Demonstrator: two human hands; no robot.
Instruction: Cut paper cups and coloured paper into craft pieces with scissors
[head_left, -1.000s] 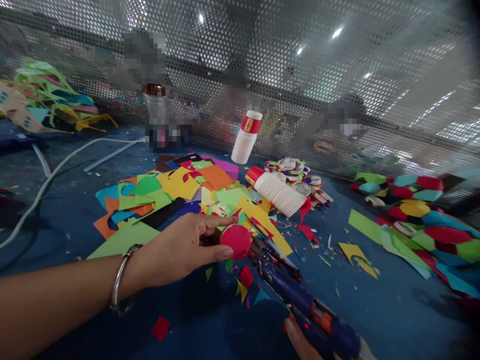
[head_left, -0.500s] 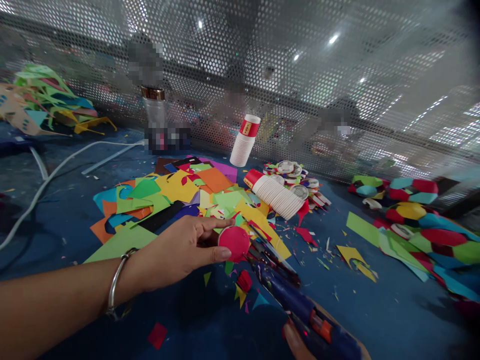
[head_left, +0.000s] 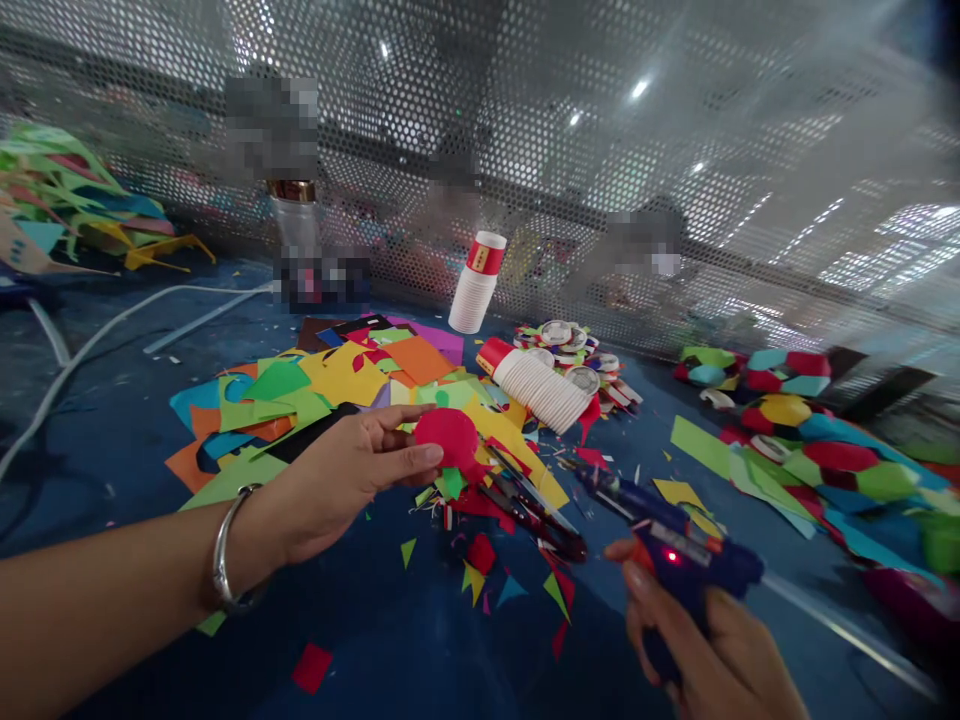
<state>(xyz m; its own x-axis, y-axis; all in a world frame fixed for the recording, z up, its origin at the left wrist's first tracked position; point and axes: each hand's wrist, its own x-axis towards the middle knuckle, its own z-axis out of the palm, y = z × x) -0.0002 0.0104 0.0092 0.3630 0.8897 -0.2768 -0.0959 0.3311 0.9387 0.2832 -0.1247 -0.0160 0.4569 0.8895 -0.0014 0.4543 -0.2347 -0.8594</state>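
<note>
Between thumb and fingers, my left hand (head_left: 352, 475) pinches a round red paper disc (head_left: 447, 436) above the heap of scraps. My right hand (head_left: 690, 630) grips a dark blue hot glue gun (head_left: 675, 545) by its handle; a red light glows on its side and a clear glue stick (head_left: 847, 625) juts from the back. The gun's nozzle points left, apart from the disc. Dark scissors (head_left: 536, 510) lie on the table between my hands. Coloured paper pieces (head_left: 360, 375) spread out behind my left hand.
One stack of paper cups (head_left: 474, 295) stands upright; another stack (head_left: 536, 385) lies on its side. Behind it is a pile of small round pieces (head_left: 559, 335). Colourful paper-covered crafts (head_left: 840, 460) sit at right, a white cable (head_left: 112, 330) at left. A perforated metal screen (head_left: 420, 120) rises at the back.
My right hand has drawn the glue gun away to the right, off the disc. My left hand has shifted slightly left and up with the disc. The view has turned a little right.
</note>
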